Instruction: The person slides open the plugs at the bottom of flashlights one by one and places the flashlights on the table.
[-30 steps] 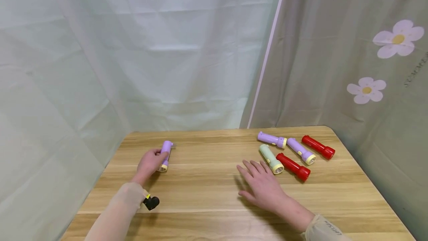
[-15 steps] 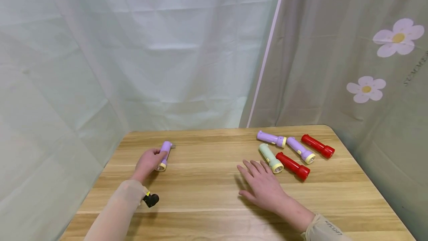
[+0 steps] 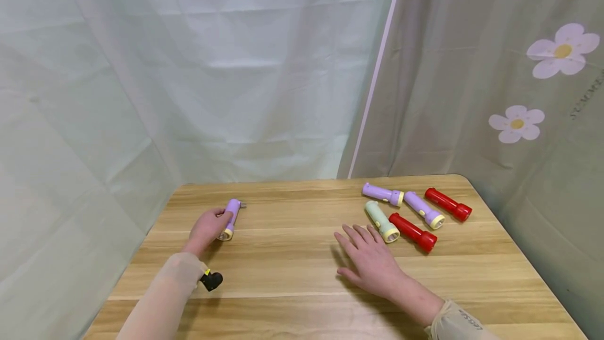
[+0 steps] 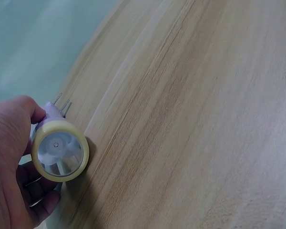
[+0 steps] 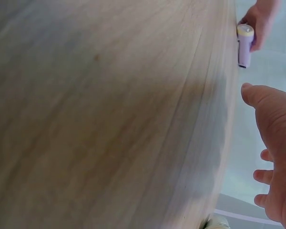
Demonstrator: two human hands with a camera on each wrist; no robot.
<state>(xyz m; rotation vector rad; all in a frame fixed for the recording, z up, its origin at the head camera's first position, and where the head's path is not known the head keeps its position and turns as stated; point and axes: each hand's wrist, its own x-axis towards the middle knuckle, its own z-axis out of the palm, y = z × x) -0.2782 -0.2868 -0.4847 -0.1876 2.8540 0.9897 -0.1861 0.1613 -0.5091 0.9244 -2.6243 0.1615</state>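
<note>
I see almost no change: the left hand (image 3: 206,228) still grips the purple flashlight (image 4: 60,151) at far left, perhaps resting on the table (image 3: 283,266), so the hold seems settled, while the right hand (image 3: 375,264), fingers apart, stays idle near the green flashlight (image 3: 379,219).

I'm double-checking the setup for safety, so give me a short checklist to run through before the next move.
1. Left hand grips the purple plastic flashlight with yellow rim: ok.
2. Its grey metal prongs tucked in: not ok, they stick out.
3. Purple flashlight clear of the wood-grain table: cannot tell.
4. Right hand holding nothing: ok.
5. Right fingertips not touching the pale green plastic flashlight: cannot tell, they look very close.
</note>
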